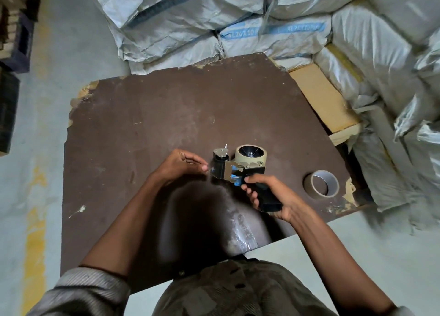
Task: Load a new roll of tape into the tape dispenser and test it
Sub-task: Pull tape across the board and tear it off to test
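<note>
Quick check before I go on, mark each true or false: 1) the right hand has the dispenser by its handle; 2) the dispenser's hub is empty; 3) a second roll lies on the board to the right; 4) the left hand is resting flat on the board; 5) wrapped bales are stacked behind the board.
1) True: the right hand grips the black handle of the tape dispenser.
2) False: a tape roll sits on the hub.
3) True: a second roll lies flat on the brown board, apart from the dispenser.
4) False: the left hand is raised at the dispenser's front end, fingertips pinched there.
5) True: wrapped bales are stacked behind.
</note>
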Tool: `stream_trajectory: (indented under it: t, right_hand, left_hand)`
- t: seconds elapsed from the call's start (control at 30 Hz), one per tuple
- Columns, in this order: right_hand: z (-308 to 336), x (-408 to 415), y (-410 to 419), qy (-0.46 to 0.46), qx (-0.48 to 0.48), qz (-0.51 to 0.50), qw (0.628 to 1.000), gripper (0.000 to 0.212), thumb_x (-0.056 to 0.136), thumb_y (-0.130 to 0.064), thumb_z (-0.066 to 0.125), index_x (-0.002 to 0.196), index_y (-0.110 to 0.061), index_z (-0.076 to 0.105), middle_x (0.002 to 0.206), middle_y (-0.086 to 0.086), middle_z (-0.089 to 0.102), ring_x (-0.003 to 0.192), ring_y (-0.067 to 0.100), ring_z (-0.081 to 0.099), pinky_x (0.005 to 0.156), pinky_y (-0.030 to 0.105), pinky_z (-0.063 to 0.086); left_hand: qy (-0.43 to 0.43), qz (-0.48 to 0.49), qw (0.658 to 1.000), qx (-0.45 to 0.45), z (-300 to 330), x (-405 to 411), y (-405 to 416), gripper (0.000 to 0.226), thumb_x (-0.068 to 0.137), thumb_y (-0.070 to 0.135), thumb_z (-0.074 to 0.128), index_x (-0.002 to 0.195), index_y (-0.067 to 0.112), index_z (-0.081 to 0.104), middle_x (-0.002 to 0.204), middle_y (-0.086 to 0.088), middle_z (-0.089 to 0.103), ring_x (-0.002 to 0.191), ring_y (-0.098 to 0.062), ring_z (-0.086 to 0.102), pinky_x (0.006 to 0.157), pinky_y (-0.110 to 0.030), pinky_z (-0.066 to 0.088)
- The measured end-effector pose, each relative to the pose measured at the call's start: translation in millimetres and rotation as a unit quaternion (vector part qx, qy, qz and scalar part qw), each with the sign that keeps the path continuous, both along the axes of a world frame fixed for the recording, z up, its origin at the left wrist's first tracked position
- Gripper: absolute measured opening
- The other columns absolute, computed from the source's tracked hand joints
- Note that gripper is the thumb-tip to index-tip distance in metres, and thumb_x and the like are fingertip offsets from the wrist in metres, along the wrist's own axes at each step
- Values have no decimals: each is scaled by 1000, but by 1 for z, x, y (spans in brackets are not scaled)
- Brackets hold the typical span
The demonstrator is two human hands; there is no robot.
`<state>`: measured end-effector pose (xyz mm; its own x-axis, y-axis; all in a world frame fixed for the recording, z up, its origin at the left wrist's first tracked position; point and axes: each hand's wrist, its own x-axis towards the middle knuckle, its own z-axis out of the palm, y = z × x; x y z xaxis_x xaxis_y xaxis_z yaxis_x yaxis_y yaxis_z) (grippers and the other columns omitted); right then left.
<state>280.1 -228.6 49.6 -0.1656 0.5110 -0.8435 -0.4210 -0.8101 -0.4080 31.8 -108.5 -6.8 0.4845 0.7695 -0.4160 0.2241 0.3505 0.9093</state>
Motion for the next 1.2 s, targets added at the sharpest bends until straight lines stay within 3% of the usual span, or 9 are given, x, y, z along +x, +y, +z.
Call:
stream_trajectory:
  t: [0.13, 0.27, 0.4, 0.53, 0.67, 0.8, 1.03, 1.1, 1.2]
  right_hand:
    - [-2, 11, 3, 24, -17, 31, 999, 20, 77, -18, 74, 86, -1, 69, 66, 2, 61, 42, 5, 57, 37, 16, 48]
    - [-7, 17, 1, 58, -20, 53, 997, 22, 75, -17, 73, 87, 2, 69, 66, 3, 59, 40, 5, 55, 34, 16, 47]
    - [-12, 19, 2, 81, -26, 55, 995, 20, 76, -16, 71, 86, 2, 70, 67, 4, 57, 39, 5, 54, 33, 16, 45]
    - [-15, 24, 1, 83, -23, 51, 995, 18, 78, -15, 70, 84, 2, 72, 67, 4, 57, 39, 5, 54, 33, 16, 45]
    - [-17, 26, 3, 83, -19, 37, 996, 15, 78, -14, 69, 81, 1, 69, 66, 4, 57, 38, 5, 53, 33, 15, 45]
    - [-20, 31, 6, 97, -35, 26, 994, 16, 79, -14, 67, 83, 1, 66, 64, 3, 57, 38, 5, 53, 32, 15, 44]
    - [-24, 44, 4, 151, -32, 97, 983, 53, 43, -14, 99, 83, 1, 67, 65, 4, 54, 36, 4, 50, 29, 17, 42]
    - [-23, 41, 5, 155, -29, 104, 982, 53, 43, -14, 99, 83, 1, 67, 65, 4, 54, 35, 4, 50, 29, 17, 42]
    - [-22, 39, 8, 166, -28, 91, 981, 54, 43, -13, 99, 83, 1, 65, 64, 4, 54, 35, 5, 51, 29, 17, 43]
  left_hand:
    - [-3, 0, 999, -39, -1, -1, 0, 13, 78, -10, 73, 85, 0, 75, 77, -14, 77, 69, -18, 74, 68, -25, 61]
    - [39, -38, 999, -5, 6, -2, 6, 11, 76, -5, 77, 76, 5, 73, 68, 1, 75, 61, -5, 68, 61, -13, 52]
    - [26, -50, 998, 11, 11, -5, 12, 11, 67, 5, 82, 68, 15, 78, 69, -1, 75, 62, -7, 68, 61, -14, 52]
    - [41, -57, 997, 25, 6, -4, 14, 14, 76, -9, 77, 74, 4, 72, 64, 3, 73, 58, -4, 65, 58, -12, 49]
    - [45, -20, 998, 40, 2, -12, 20, 20, 66, 8, 89, 81, 2, 76, 72, -7, 75, 65, -10, 68, 63, -16, 53]
    - [50, -53, 997, 29, 8, -9, 30, 23, 70, 6, 85, 91, 2, 77, 81, -11, 77, 69, -11, 70, 67, -17, 56]
    - [22, -152, 982, -105, 6, -11, 51, 39, 53, 8, 94, 87, 2, 76, 81, -12, 76, 72, -18, 74, 66, -22, 59]
    - [3, -164, 974, -155, 3, -11, 56, 53, 43, 18, 100, 89, 4, 77, 86, -13, 77, 79, -21, 75, 72, -29, 62]
    - [-55, -196, 953, -223, -3, -12, 59, 52, 55, 19, 97, 101, 6, 76, 103, -14, 76, 97, -27, 74, 91, -42, 58]
